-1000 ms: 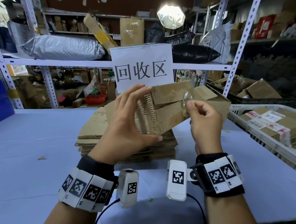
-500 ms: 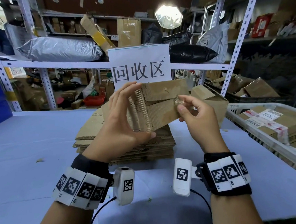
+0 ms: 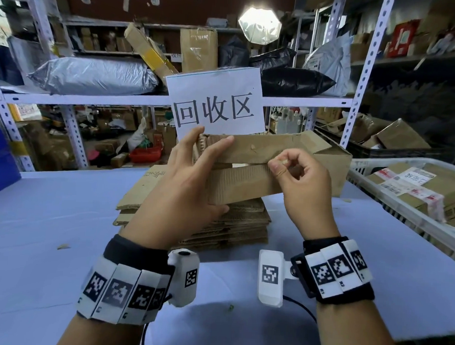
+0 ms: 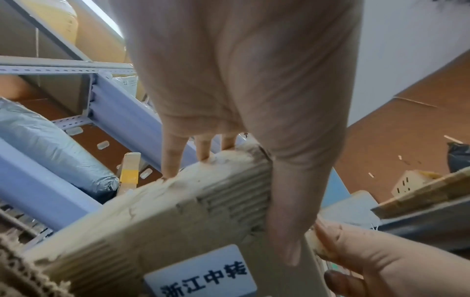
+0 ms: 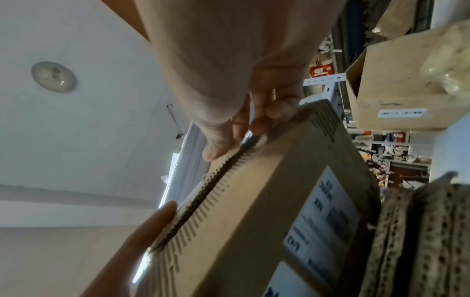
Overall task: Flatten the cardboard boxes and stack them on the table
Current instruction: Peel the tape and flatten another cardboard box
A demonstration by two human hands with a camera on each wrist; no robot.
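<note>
Cardboard box (image 3: 250, 171) lies nine-to-three between the hands: left hand (image 3: 191, 186) clamps its nine o'clock end, right hand (image 3: 297, 176) pinches tape at the seam.

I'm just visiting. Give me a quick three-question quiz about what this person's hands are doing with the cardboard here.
1. True or false: the left hand holds the cardboard box above the table.
2. What is the right hand pinching: A) clear tape at the flap seam, B) a knife, C) the paper sign?
3. Where does the stack of flat cardboard lie?

Key: 1 true; 2 A; 3 on the table, under the held box.
</note>
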